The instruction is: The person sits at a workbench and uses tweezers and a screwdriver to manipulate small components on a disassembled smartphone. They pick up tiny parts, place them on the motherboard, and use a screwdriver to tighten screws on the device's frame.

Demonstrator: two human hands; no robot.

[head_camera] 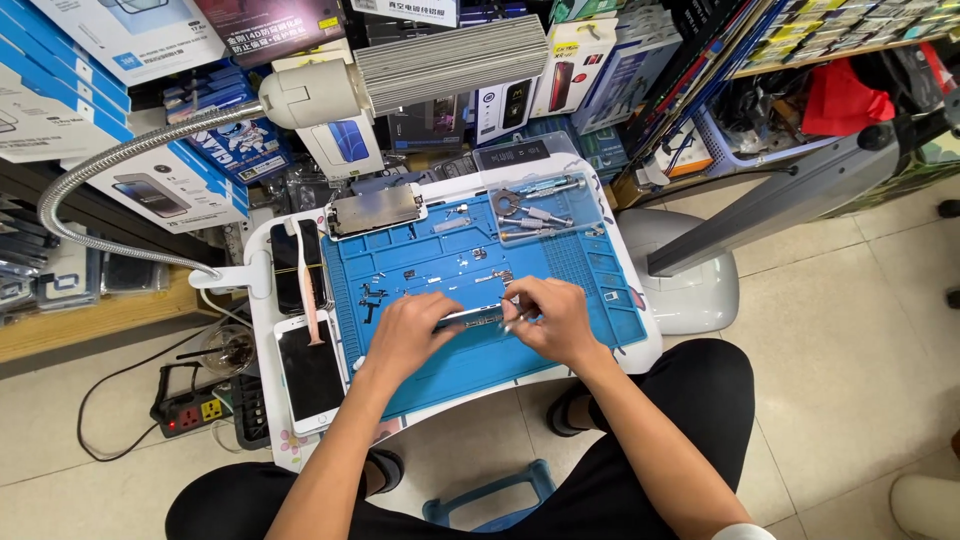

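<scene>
I sit in a cramped shop, boxed goods stacked on shelves behind a small white table point(640, 352) that stands on a pale tiled floor point(850, 330). A gooseneck lamp point(400, 70) with a ribbed grey head arches over the table from the left. Most of the tabletop is covered by a blue work mat point(590, 280) scattered with tiny screws and small parts. At the mat's far edge lies a detached phone screen panel point(376, 210), and to its right a clear plastic tray point(545, 205) holds several metal tools. Along the left side of the table rest a dark phone point(290, 265) and, nearer me, a white phone point(310, 370), with a pink stick-like tool point(312, 285) lying across them. In the middle of the mat is the opened phone frame point(470, 318), seen edge-on. My left hand point(405, 335) presses down on its left end, fingers curled over it. My right hand point(555, 320) grips the right end, fingers pinched shut around a thin metal tool point(512, 322) whose tip touches the frame.
</scene>
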